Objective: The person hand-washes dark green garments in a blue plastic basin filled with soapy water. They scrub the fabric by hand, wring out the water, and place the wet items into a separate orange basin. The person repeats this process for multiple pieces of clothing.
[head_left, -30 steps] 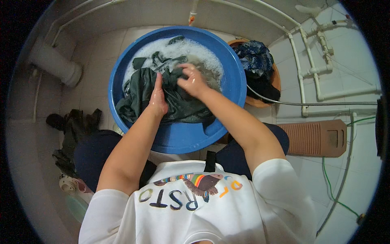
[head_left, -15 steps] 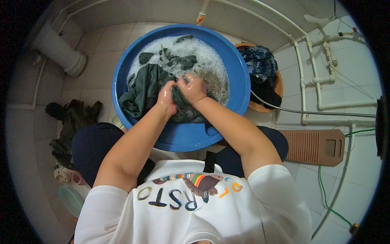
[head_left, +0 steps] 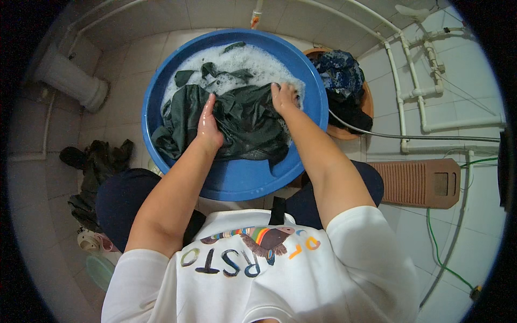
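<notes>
Here, a wet dark green cloth point(head_left: 245, 126) lies bunched in the near half of a round blue tub point(head_left: 237, 185), with white suds point(head_left: 266, 62) covering the water beyond it. The left hand point(head_left: 209, 126) rests against the cloth, thumb pointing up; its fingers are mostly out of sight, so I cannot tell whether they grip. The right hand point(head_left: 286, 98) touches the cloth's upper right edge with its thumb, fingers over the suds, and I cannot tell if they close on it. Just beside the tub, an orange basin point(head_left: 368, 105) holds dark clothes point(head_left: 339, 75); a brown washboard point(head_left: 417, 184) lies to the right
</notes>
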Demonstrator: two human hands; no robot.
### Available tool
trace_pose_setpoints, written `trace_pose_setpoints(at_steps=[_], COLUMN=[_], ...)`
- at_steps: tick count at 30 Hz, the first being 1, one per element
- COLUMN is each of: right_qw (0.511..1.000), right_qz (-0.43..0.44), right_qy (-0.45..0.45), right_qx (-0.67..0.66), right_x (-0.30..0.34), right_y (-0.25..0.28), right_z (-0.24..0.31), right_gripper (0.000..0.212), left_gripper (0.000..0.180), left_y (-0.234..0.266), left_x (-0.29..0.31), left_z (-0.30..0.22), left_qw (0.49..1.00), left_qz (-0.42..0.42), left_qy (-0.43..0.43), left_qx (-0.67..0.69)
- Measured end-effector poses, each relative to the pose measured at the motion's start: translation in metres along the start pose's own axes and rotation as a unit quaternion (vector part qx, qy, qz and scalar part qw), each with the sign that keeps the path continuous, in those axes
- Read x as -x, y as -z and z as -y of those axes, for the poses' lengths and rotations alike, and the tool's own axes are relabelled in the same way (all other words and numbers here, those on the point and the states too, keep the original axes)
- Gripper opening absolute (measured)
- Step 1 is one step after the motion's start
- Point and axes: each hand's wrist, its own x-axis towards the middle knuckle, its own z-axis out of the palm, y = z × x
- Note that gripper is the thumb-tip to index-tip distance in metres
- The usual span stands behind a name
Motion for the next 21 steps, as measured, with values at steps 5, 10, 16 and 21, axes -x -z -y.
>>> trace_pose_setpoints(at_steps=[5, 10, 16, 21], right_qw=[0.918, 0.972, 0.850, 0.812], right_qz=[0.362, 0.108, 0.063, 0.085], right_qy=[-0.026, -0.093, 0.362, 0.491], right_qx=[0.162, -0.189, -0.377, -0.304], right_x=[-0.010, 0.008, 0.083, 0.132], right_y=[-0.021, 0.023, 0.054, 0.088], right_z=[-0.019, 0.028, 0.114, 0.140], right_gripper=[0.039, 0.030, 0.023, 0.015], left_gripper=[0.053, 0.056, 0.060, 0.045], left_y=[-0.007, 0.005, 0.004, 0.025], left_x=[0.005, -0.009, -0.005, -0.008], left_z=[-0.003, -0.007, -0.011, -0.007], left_qw=[0.999, 0.999, 0.998, 0.970], left_qz=[0.014, 0.023, -0.028, 0.236], left_qy=[-0.030, -0.029, -0.041, 0.007], left_qx=[0.037, 0.037, 0.030, 0.058])
